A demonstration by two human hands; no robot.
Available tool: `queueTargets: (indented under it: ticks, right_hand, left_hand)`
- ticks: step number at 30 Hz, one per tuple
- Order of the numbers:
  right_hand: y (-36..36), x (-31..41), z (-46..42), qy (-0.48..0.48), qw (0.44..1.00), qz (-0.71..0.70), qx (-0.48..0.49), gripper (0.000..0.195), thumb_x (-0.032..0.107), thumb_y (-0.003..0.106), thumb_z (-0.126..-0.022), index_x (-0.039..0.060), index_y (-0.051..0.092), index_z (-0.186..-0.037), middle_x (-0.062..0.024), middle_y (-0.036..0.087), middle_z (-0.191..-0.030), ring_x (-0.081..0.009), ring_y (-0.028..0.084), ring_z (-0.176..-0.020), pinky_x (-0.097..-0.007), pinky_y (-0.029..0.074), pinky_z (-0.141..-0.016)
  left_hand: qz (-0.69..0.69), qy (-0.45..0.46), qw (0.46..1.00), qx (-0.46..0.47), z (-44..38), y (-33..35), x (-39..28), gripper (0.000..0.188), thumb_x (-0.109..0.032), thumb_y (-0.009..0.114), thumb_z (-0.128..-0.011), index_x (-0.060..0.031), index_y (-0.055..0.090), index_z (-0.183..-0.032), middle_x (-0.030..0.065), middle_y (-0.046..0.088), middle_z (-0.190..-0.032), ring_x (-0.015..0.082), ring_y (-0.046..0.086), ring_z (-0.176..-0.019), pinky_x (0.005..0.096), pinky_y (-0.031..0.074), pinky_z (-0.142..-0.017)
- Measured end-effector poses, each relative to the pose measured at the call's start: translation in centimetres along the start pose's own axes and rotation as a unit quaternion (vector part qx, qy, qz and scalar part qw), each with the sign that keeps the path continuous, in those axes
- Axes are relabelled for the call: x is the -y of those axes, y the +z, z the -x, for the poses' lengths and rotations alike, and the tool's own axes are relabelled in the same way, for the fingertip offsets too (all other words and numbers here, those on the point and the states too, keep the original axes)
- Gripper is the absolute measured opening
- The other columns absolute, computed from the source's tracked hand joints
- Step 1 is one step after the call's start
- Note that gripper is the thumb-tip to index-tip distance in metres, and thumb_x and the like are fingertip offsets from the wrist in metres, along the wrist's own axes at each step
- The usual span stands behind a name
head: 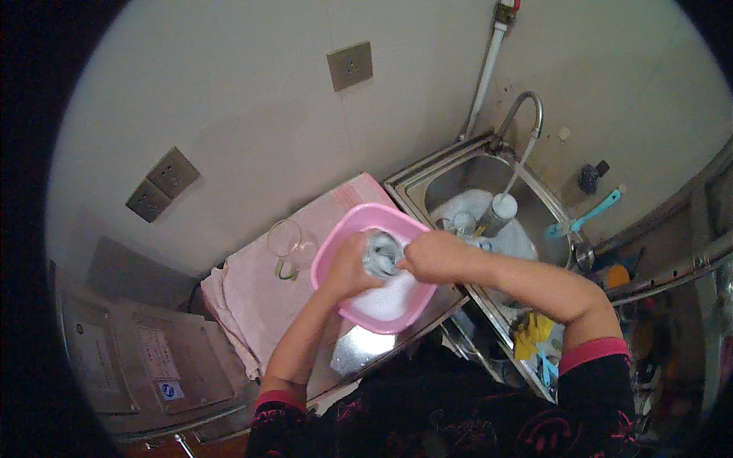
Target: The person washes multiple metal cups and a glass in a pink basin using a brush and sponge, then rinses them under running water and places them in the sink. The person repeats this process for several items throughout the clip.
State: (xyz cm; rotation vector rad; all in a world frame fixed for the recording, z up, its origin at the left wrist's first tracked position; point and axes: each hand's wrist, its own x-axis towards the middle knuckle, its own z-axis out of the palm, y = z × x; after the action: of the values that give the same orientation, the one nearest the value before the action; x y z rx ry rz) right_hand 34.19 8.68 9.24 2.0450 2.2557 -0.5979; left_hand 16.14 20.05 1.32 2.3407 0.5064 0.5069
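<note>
My left hand (346, 264) is wrapped around the side of a clear glass (379, 256), tilted with its mouth upward. The glass is above a pink plastic basin (375, 212) of white suds (385, 300). At the glass's rim, on its right side, is my right hand (433, 257), its fingers curled. Something whitish-blue shows inside the glass, perhaps a cloth or foam; whether the right fingers pinch it is hidden. Left of the basin, a clear glass mug (285, 239) with a green handle rests on a pink towel (246, 306).
Water runs from the curved tap (538, 109) into a tall glass (503, 207) in the steel sink (452, 178), among suds and other glassware. A blue-handled brush (598, 209) lies across the sink's right rim. Yellow gloves (532, 336) are at its near end. Wall sockets (350, 66) sit above.
</note>
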Motion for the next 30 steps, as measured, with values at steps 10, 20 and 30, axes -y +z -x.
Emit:
queueTargets:
  ticks: [10,20,30]
  right_hand:
    - [0.5,-3.1,2.9,0.009,0.958,-0.244,-0.152,0.043,0.032,0.072,-0.072,0.0043,0.062,-0.103,-0.0156,0.063,-0.082,-0.0256,0.062,-0.074,-0.0348,0.047,-0.068]
    - [4.1,-0.4,1.1,-0.039,0.909,-0.313,-0.273,0.042,0.022,0.065,-0.076,0.0094,0.057,-0.116,-0.0172,0.064,-0.092,-0.0324,0.062,-0.082,-0.0370,0.048,-0.075]
    - [4.2,-3.4,1.1,0.019,0.897,-0.284,-0.338,0.037,0.014,0.058,-0.077,0.0072,0.059,-0.113,-0.0210,0.063,-0.093,-0.0355,0.062,-0.083,-0.0394,0.048,-0.073]
  left_hand:
    - [0.156,-0.020,0.986,-0.053,-0.1,2.4,-0.9,0.060,-0.021,0.075,-0.049,-0.0054,0.056,-0.104,0.0151,0.059,-0.101,0.0300,0.058,-0.091,0.0361,0.045,-0.081]
    - [0.165,-0.075,0.983,0.012,-1.5,2.2,-2.6,0.054,-0.022,0.075,-0.054,-0.0058,0.055,-0.102,0.0089,0.061,-0.090,0.0229,0.060,-0.082,0.0339,0.046,-0.076]
    - [0.082,-0.165,0.983,0.027,-2.1,2.9,-2.2,0.080,-0.027,0.078,-0.050,-0.0046,0.045,-0.119,0.0201,0.057,-0.108,0.0331,0.057,-0.101,0.0365,0.044,-0.088]
